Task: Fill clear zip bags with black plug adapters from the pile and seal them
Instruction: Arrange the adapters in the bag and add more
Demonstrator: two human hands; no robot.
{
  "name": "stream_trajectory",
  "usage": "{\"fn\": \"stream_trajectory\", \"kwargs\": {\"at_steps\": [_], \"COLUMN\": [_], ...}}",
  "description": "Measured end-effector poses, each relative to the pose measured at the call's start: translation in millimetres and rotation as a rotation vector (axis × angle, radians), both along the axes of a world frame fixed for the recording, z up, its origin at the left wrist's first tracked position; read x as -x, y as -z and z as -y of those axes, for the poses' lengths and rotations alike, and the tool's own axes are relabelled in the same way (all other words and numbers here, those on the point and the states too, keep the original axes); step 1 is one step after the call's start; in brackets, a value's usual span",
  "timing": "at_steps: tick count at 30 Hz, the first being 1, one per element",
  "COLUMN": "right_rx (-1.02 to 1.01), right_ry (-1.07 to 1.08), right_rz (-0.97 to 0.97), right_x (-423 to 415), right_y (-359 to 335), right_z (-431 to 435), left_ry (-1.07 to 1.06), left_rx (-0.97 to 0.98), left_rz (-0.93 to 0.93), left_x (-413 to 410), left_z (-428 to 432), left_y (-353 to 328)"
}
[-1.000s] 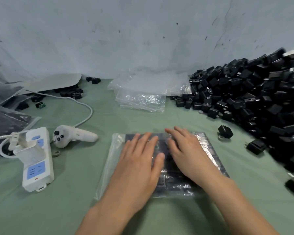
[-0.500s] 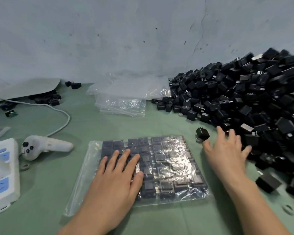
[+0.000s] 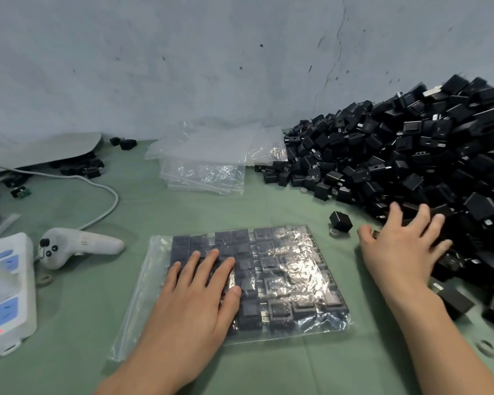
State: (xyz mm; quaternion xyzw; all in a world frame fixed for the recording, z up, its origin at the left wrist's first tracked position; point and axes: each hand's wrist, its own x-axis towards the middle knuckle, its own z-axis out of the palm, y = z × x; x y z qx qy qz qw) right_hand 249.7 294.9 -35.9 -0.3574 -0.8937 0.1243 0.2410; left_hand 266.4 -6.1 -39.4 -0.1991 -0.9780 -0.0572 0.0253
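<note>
A clear zip bag [image 3: 285, 269] packed with rows of black plug adapters lies flat on the green cloth in front of me. My left hand [image 3: 194, 303] rests flat on the bag's left part, fingers straight. My right hand [image 3: 402, 249] is spread at the near edge of the big pile of black adapters [image 3: 411, 166], fingers straight and touching the pile; I see nothing held in it. One loose adapter [image 3: 340, 220] sits between the bag and the pile.
A stack of empty clear bags [image 3: 208, 166] lies at the back by the wall. A white handheld controller [image 3: 80, 246], a white power strip [image 3: 6, 292] and its cable [image 3: 103, 192] sit at the left. More adapters [image 3: 454, 300] lie at the right edge.
My right hand left the filled bag and moved right to the pile's edge. My left hand stayed on the bag. The view shifted to the right.
</note>
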Motion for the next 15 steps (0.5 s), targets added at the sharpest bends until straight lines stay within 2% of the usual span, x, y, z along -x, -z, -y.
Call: {"fn": "stream_trajectory", "kwargs": {"at_steps": [6, 9, 11, 15], "right_rx": [-0.120, -0.052, -0.058, -0.004], "right_ry": [-0.195, -0.305, -0.299, -0.278], "right_rz": [0.145, 0.023, -0.030, 0.128], "right_x": [5.7, 6.2, 7.0, 13.2], "right_y": [7.7, 8.2, 9.3, 11.0], "right_z": [6.8, 8.0, 9.0, 6.7], "left_ry": [-0.008, -0.006, -0.007, 0.001], "left_rx": [-0.079, -0.099, -0.092, -0.069], "left_rz": [0.034, 0.044, 0.039, 0.003], "left_x": [0.2, -0.2, -0.2, -0.8], "left_z": [1.5, 2.1, 1.6, 1.0], "left_y": [-3.2, -4.4, -3.6, -2.0]}}
